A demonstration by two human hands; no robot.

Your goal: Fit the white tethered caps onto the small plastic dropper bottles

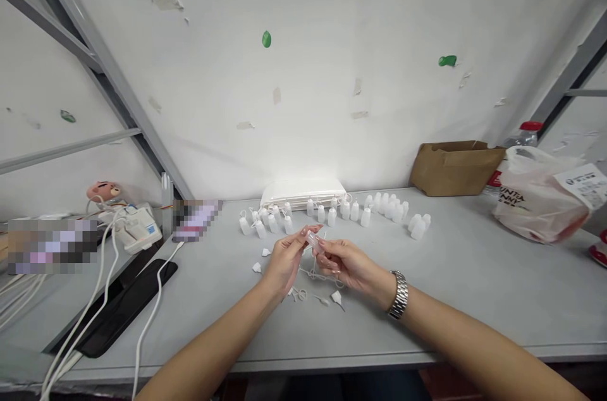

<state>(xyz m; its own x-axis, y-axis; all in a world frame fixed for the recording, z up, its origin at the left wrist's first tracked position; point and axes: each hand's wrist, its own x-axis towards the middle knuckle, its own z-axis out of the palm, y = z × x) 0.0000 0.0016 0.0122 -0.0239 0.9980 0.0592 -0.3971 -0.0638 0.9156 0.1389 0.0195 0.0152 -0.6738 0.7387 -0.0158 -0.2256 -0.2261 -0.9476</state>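
Observation:
Between my two hands is a small translucent plastic bottle [313, 240], held above the middle of the grey table [455, 300]. My left hand [288, 255] pinches its upper left end with the fingertips. From the other side, my right hand [344, 262] has its thumb and fingers closed round the bottle's body. Below the hands lie thin white cords [310, 274] and several loose white nozzle caps [336, 296]. Behind them stand several small white bottles with caps and cord loops [332, 217]. Further right are groups of similar bottles without visible caps [391, 206].
At the back wall lies a white packet [303, 191]. A cardboard box [455, 168] and a plastic bag [535, 198] stand at the right. On the left are a dark phone-like slab [128, 306], white cables [154, 312], a power strip [140, 228] and a blurred phone [195, 222].

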